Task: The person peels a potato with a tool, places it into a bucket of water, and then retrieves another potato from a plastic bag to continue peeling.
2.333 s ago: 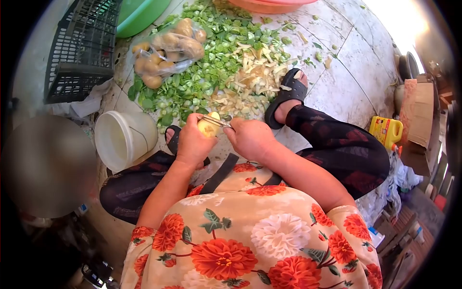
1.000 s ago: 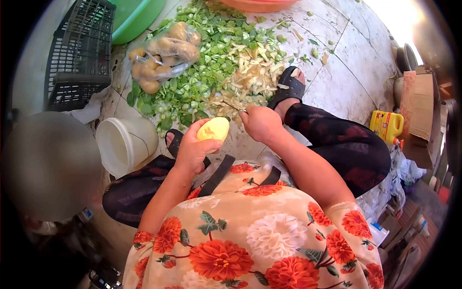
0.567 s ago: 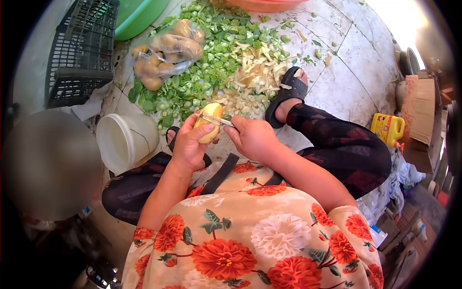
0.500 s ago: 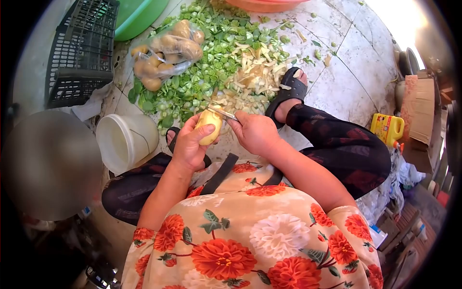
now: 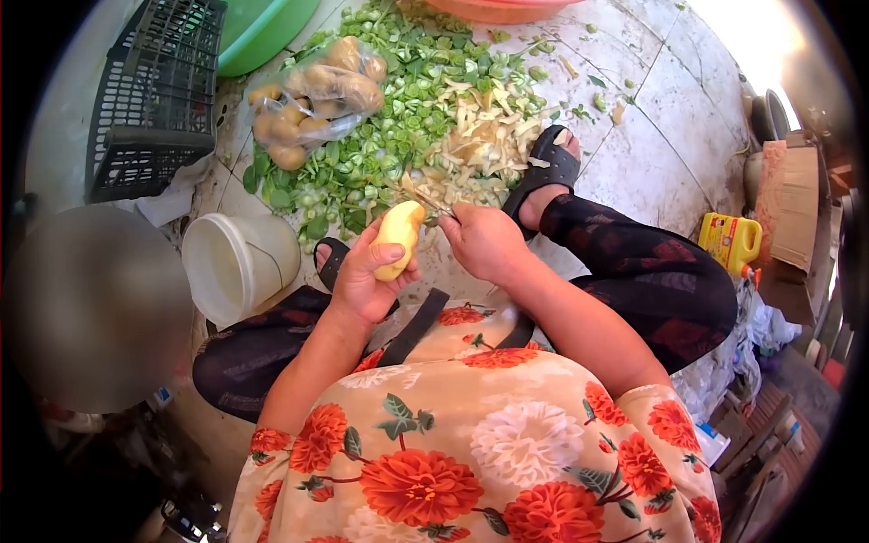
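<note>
A pale yellow peeled potato [image 5: 398, 239] stands tilted in my left hand [image 5: 364, 276], its fingers and thumb wrapped round the lower part. Just right of it, my right hand [image 5: 484, 242] is closed on a peeler [image 5: 429, 201], whose metal end points up and left beside the potato's top. Most of the peeler's handle is hidden by my fingers. Beyond both hands lies a heap of potato peelings [image 5: 480, 145] next to chopped green leaves [image 5: 398, 100]. Unpeeled potatoes [image 5: 317, 95] sit in a clear plastic bag on the leaves.
A white bucket [image 5: 215, 267] lies tilted at the left, below a black crate [image 5: 154, 100]. Green [image 5: 258, 32] and orange [image 5: 507, 7] basins show at the top. A yellow jug [image 5: 727, 240] and cardboard [image 5: 789, 204] stand at the right. My sandalled feet flank the peelings.
My right hand and the peeler have moved slightly right, off the potato's top. The potato has turned a little in my left hand and shows more bare yellow surface.
</note>
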Available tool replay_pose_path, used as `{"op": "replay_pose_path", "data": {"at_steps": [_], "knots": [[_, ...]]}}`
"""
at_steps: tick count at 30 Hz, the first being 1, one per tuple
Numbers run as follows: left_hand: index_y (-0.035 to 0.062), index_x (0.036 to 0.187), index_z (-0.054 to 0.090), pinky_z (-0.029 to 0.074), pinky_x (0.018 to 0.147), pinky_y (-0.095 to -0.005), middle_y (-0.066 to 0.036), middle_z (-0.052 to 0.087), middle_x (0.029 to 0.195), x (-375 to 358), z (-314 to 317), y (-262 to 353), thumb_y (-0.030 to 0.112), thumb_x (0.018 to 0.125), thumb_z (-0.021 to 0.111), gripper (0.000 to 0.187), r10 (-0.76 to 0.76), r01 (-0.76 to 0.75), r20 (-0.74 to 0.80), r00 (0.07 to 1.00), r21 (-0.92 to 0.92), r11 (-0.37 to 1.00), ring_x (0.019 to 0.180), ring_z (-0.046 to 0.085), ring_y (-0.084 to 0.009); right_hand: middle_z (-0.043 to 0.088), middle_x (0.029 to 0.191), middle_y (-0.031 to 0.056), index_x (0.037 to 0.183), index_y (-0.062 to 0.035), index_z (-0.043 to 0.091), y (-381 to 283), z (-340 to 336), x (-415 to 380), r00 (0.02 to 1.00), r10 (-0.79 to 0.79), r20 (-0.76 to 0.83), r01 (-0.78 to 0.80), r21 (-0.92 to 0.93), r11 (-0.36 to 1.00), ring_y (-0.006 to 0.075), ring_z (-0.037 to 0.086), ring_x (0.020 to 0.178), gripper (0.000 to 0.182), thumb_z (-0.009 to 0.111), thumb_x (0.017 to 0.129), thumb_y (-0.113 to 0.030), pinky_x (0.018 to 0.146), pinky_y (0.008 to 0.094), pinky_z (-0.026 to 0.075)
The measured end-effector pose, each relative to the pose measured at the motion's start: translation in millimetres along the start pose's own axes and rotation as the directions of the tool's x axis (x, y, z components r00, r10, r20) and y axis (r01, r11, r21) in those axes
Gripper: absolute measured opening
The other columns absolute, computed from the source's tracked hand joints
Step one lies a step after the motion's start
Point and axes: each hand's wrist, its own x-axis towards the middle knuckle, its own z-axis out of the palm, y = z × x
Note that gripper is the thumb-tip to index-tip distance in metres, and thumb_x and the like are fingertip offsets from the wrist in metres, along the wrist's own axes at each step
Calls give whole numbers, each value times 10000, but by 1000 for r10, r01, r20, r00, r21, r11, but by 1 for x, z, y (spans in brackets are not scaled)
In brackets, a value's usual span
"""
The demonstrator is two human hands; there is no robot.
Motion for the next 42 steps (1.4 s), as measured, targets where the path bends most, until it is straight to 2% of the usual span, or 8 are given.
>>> {"op": "replay_pose_path", "data": {"at_steps": [4, 11, 15, 20, 23, 27, 39, 42], "knots": [[93, 1312, 482, 539, 716, -358, -76, 623, 1047, -5, 12, 1, 197, 720, 707, 641, 6, 6, 171, 985, -70, 998, 826, 644, -226, 621, 749, 253, 842, 3, 584, 12, -10, 12, 988, 129, -81, -128, 20, 992, 447, 608, 755, 384, 516, 955, -358, 681, 511, 468], [65, 1256, 518, 471, 639, -290, -81, 624, 1045, 10, -7, -5, 243, 777, 671, 533, 41, -37, 26, 999, -161, 986, 794, 610, -202, 619, 720, 230, 822, -11, 570, -20, -9, -11, 986, -164, 13, 162, 94, 982, 429, 610, 718, 329, 560, 937, -319, 645, 494, 477], [38, 1264, 499, 495, 642, -310, -93, 613, 1015, 8, -6, -7, 246, 777, 660, 553, 159, -150, -95, 983, 99, 984, 771, 607, -196, 627, 731, 226, 817, -21, 578, -26, -10, -16, 985, -165, 54, 162, 66, 985, 421, 621, 730, 327, 551, 936, -324, 659, 505, 483], [38, 1287, 497, 518, 647, -330, -117, 620, 1022, 1, 4, -5, 293, 766, 627, 595, 142, -146, 36, 989, 170, 975, 801, 628, -214, 657, 770, 216, 831, -16, 612, 24, -6, 14, 988, 154, -8, -154, -99, 983, 420, 638, 752, 335, 526, 930, -325, 706, 515, 493], [55, 1332, 480, 532, 650, -340, -154, 627, 1109, 5, 1, -4, 363, 797, 543, 620, 121, -123, 31, 992, 90, 988, 884, 654, -256, 649, 756, 227, 848, -12, 626, 9, -12, 9, 997, 70, -45, -72, -36, 997, 425, 636, 764, 351, 520, 935, -335, 701, 521, 495], [87, 1360, 412, 525, 642, -357, -132, 604, 1089, 7, 6, 5, 295, 806, 564, 611, 97, -102, 80, 992, 63, 993, 798, 641, -232, 641, 729, 222, 847, -15, 622, -23, -17, -11, 991, -131, 19, 129, 78, 989, 421, 633, 744, 333, 537, 927, -327, 675, 515, 498], [79, 1338, 439, 522, 608, -321, -173, 608, 1069, 3, 3, 3, 258, 740, 614, 648, 97, -108, 91, 991, 124, 986, 784, 637, -254, 655, 768, 213, 836, -28, 621, 16, -13, 13, 988, 149, -50, -153, -96, 984, 410, 642, 754, 316, 536, 925, -319, 695, 504, 503], [79, 1308, 458, 489, 627, -312, -125, 612, 1055, 8, -2, 2, 236, 753, 591, 591, 58, -61, 40, 997, 66, 996, 817, 644, -238, 627, 743, 238, 820, 5, 564, -8, -14, 0, 999, -5, -34, 6, 24, 1000, 439, 613, 747, 349, 548, 937, -324, 666, 509, 477]]}}
